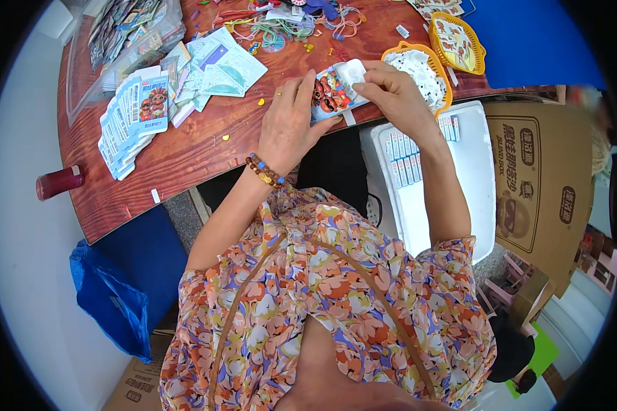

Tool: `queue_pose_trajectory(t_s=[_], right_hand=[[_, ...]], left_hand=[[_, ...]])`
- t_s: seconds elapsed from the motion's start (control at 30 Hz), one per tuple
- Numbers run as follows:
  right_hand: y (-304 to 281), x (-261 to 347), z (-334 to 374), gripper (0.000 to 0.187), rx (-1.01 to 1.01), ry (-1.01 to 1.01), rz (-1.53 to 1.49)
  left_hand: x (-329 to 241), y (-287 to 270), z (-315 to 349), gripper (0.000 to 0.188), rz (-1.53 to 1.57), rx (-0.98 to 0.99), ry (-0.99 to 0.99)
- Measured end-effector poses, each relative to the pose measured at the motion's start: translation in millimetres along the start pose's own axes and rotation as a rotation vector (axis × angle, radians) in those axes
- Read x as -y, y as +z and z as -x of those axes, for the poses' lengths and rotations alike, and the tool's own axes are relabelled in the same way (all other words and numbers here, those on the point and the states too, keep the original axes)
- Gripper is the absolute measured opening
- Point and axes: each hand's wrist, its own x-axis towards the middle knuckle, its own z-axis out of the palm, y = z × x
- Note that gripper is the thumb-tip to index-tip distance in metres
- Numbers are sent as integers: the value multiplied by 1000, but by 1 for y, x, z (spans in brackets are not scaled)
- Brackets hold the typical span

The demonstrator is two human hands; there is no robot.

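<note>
A small printed cardboard box [330,96] with red and brown cartoon figures is held near the table's front edge. My left hand [286,125] is closed on its left side, the thumb along the lower edge and the fingers at the upper left. At the box's right end is a whitish piece [353,71]; I cannot tell if it is a flap or a small packet. My right hand [399,97] pinches there with thumb and forefinger. To the left lies a fanned stack of flat blue-and-white cartons [127,130], with pale blue printed cards [216,65] beside it.
An orange basket [448,89] of small black-and-white pieces stands right of my hands, a yellow basket [483,58] behind it. A white foam tray [483,171] holds rows of small boxes. Colourful cords [274,31], a clear bag [175,31] and a red jar [60,182] lie around.
</note>
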Motion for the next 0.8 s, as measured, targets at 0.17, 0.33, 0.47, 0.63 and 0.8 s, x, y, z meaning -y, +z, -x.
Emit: queue_pose_trajectory(t_s=[0.17,0.33,0.47,0.63,0.8], right_hand=[[0,9,3,19,71,31,127],[-19,-7,9,20,-259,-173,-53],[-91,-51,-9,23,-559,-15,257],[-162,-105,-38,27,-547,322,744],[-175,-128,-57,16,-487,290,742]], left_hand=[[-1,3,0,79,68,5,-15],[0,2,-2,76,103,0,-48],[5,-5,3,71,187,28,-144],[8,-7,13,72,216,36,-195],[16,-9,22,73,186,-6,-200]])
